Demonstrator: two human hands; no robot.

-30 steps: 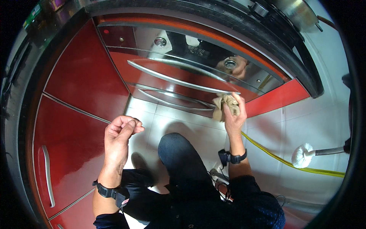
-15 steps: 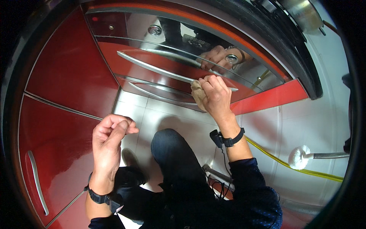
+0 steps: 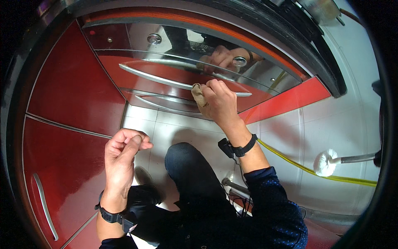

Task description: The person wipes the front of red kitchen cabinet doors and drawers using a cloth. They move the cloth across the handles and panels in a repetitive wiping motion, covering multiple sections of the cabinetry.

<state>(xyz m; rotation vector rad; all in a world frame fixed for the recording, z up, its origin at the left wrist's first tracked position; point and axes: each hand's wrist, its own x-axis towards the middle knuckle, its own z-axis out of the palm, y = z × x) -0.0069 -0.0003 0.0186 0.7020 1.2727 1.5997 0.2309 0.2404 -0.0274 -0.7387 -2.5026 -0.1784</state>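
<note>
My right hand (image 3: 219,101) is closed round a crumpled beige cloth (image 3: 200,94). It presses the cloth against the upper long silver handle (image 3: 155,78), towards its right half, on the red and mirrored appliance front. My left hand (image 3: 123,155) hangs in the air in front of the red cabinet doors, away from the appliance. Its fingers are curled with the thumb laid against them, and nothing shows in it. Below the upper handle runs a second curved silver handle (image 3: 161,106), its right end hidden behind the cloth and right hand.
Red cabinet doors (image 3: 74,83) with a silver handle (image 3: 45,207) stand on the left. A yellow hose (image 3: 286,160) crosses the right side near a white round brush (image 3: 325,162). A metal pot (image 3: 321,10) is at the upper right. My bent knee (image 3: 182,155) is below the handles.
My right hand and the cloth have shifted left along the upper handle. The view has moved slightly. My left hand keeps its curled pose.
</note>
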